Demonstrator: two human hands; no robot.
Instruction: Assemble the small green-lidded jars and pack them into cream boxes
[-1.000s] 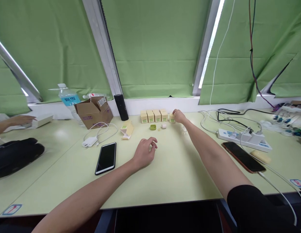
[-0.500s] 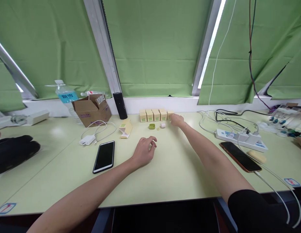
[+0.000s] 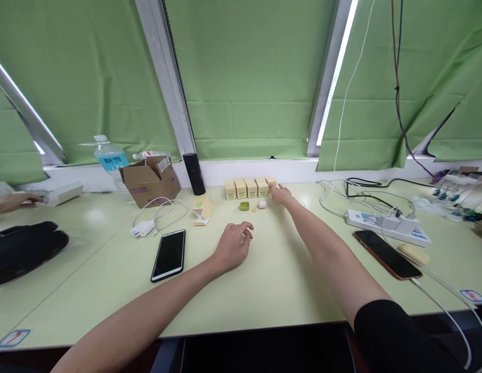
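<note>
Several small cream boxes with green-framed labels stand side by side in a row near the back of the table. At the right end of the row, my right hand has its fingers closed on the last small box, partly covering it. My left hand rests on the table, empty, with loosely bent fingers apart. Between my hands and the row lie a green oval case, a tiny yellowish piece and a pale pink cylindrical piece. An opened cream box lies left of them.
At left are a phone, a white charger, a cardboard carton, a black cylinder and a water bottle. Another person's hand reaches in far left. At right are a power strip, cables and a second phone.
The right-end box has shifted slightly left toward the row, and a finger of my right hand has lifted. My left hand stays put. The other person's hand has come further into view.
</note>
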